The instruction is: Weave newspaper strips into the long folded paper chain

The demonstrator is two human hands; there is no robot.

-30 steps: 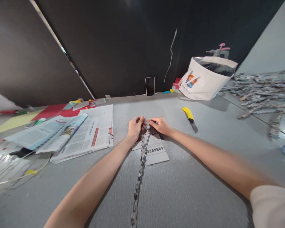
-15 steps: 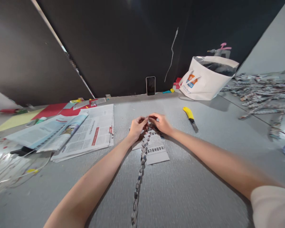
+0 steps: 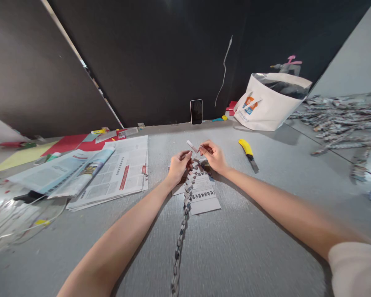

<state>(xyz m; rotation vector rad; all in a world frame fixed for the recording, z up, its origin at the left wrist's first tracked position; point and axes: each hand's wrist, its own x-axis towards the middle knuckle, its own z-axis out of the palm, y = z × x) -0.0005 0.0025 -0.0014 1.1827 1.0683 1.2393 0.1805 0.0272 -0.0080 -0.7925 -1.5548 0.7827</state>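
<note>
My left hand (image 3: 179,166) pinches the far end of a zigzag chain (image 3: 188,192) folded from printed paper. The chain runs towards me over the grey surface and out at the bottom edge. Just right of it, my right hand (image 3: 214,156) has its fingertips closed on a small, pale folded paper strip (image 3: 192,146), which sticks up at a slant above the chain's end. Whether the strip is joined to the chain I cannot tell. Beneath both hands lie cut pieces of printed paper (image 3: 205,202), partly covered by the chain.
Newspapers (image 3: 132,165) lie to the left. A yellow-handled knife (image 3: 246,149) rests to the right, its blade out. A phone (image 3: 196,111) leans on the black panel. Farther right are a white bag (image 3: 266,105) and a heap of paper chains (image 3: 343,119).
My right hand has drawn slightly away from my left, and the paper strip now shows between them. My left hand and the chain have hardly moved.
</note>
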